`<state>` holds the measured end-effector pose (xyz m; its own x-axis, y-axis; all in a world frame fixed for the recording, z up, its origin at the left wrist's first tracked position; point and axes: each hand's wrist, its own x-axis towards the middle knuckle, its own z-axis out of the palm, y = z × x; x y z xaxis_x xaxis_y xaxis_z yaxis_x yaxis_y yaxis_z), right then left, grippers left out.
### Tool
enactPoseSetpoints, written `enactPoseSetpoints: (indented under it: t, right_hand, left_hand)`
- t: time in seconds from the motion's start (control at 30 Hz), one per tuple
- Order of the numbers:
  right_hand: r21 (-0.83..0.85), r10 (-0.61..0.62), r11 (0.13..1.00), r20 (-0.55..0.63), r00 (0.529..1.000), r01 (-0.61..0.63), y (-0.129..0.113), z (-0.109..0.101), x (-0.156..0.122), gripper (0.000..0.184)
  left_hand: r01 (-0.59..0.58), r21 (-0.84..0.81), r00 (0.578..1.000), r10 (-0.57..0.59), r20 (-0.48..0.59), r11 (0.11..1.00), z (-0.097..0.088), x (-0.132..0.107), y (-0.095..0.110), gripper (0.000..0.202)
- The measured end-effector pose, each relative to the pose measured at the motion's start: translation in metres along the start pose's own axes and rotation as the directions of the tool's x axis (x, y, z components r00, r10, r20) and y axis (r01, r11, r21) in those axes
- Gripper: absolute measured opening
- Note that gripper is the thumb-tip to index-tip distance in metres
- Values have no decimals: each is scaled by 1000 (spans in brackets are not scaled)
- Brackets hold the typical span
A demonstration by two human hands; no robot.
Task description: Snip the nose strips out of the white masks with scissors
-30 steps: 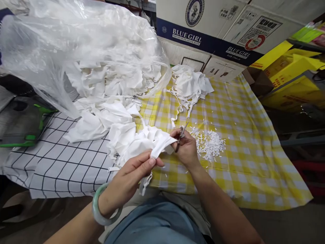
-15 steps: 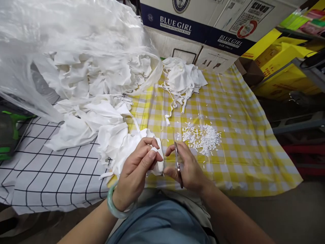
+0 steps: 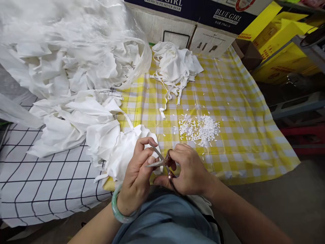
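My left hand point(image 3: 138, 169), with a green bangle on its wrist, pinches a white fabric piece point(image 3: 122, 152) at the table's near edge. My right hand point(image 3: 189, 171) grips small scissors point(image 3: 162, 162); their blades stand apart and point left, right at my left fingertips and the pinched fabric. Several more white fabric pieces point(image 3: 73, 118) lie heaped just left of my hands. A little pile of small white clippings point(image 3: 200, 128) lies on the yellow checked cloth point(image 3: 241, 118) beyond my right hand.
A big clear plastic bag point(image 3: 63, 37) full of white fabric fills the back left. A smaller heap of white pieces with straps point(image 3: 175, 64) lies at the back centre. Cardboard boxes point(image 3: 193, 23) stand behind. A black-and-white grid cloth point(image 3: 38, 183) covers the left.
The view tilted down. My hands drew together nearer my lap. The scissors swung from pointing up and away to pointing left at the fabric, with their blades now apart.
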<state>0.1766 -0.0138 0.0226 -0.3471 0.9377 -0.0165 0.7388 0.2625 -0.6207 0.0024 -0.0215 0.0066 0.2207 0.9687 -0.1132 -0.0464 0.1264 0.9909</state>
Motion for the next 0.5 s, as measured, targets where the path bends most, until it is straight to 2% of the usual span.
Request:
enactPoseSetpoints:
  t: [0.33,0.5]
  right_hand:
    - [26,-11,1000,-35,999,12,1,2,0,44]
    - [39,-7,999,-45,999,8,0,2,1,44]
  left_hand:
    - [-27,38,1000,26,11,999,3,1,0,34]
    - [-121,85,992,117,48,989,3,2,2,35]
